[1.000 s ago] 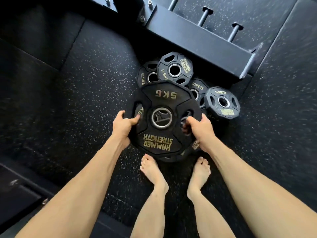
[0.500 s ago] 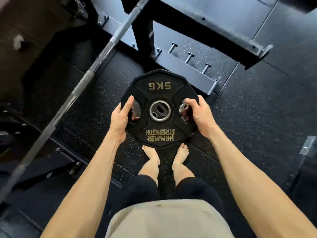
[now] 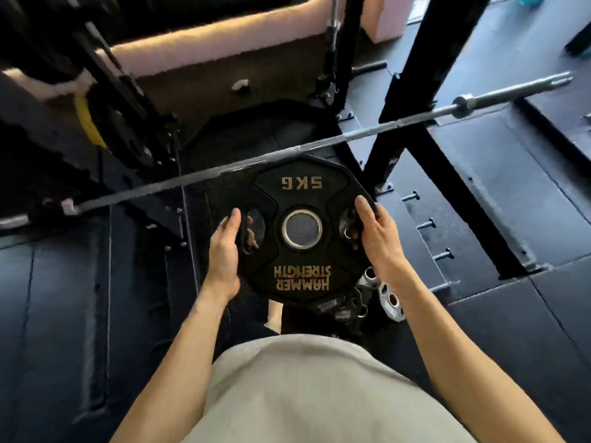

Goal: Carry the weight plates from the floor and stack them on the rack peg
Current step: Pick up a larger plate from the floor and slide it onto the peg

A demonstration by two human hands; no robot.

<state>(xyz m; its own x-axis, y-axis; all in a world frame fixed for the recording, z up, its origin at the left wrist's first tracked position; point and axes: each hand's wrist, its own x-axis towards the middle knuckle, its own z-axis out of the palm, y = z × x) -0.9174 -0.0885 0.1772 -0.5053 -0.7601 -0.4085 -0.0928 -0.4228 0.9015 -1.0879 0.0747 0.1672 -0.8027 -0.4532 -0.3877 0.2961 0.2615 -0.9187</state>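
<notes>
A black 5 kg weight plate (image 3: pixel 302 193) with gold lettering and a steel-ringed centre hole is held flat in front of my waist. My left hand (image 3: pixel 225 251) grips its left edge, fingers through the left grip slot. My right hand (image 3: pixel 379 238) grips the right edge, fingers curled into the right slot. Smaller plates (image 3: pixel 388 298) lie on the floor below the held one, partly hidden by it. Short pegs (image 3: pixel 427 223) stick out of the rack's base beam to the right.
A steel barbell (image 3: pixel 367 131) runs across just beyond the plate, from low left to upper right. Black rack uprights (image 3: pixel 412 87) stand behind it. A yellow plate (image 3: pixel 88 123) hangs on the frame at the left. Dark rubber floor lies all round.
I have stood up and lifted the 5 kg plate off the floor pile to waist height. The view has swung up to show the barbell and the rack uprights.
</notes>
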